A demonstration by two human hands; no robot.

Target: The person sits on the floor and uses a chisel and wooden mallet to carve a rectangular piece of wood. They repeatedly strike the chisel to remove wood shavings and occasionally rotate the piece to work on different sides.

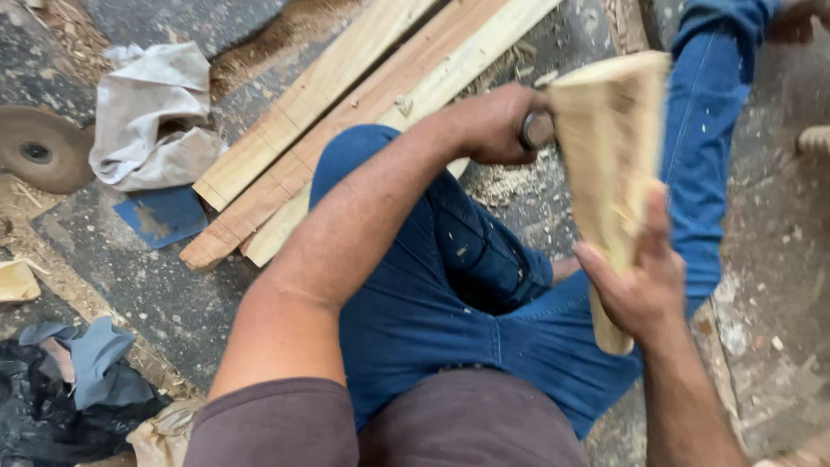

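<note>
I sit on the floor in blue jeans [450,294]. My right hand [640,281] grips the lower end of a pale tapered piece of wood [605,164], held upright and blurred by motion. My left hand [493,125] is closed around a small round grey tool [536,130] pressed against the wood's left side near its top. What kind of tool it is cannot be told.
Three long planks [346,112] lie diagonally on the floor to the left of my leg. A crumpled white cloth [151,117], a round saw blade [39,147], a blue sheet [160,216] and dark rags [69,389] lie farther left. Sawdust covers the floor.
</note>
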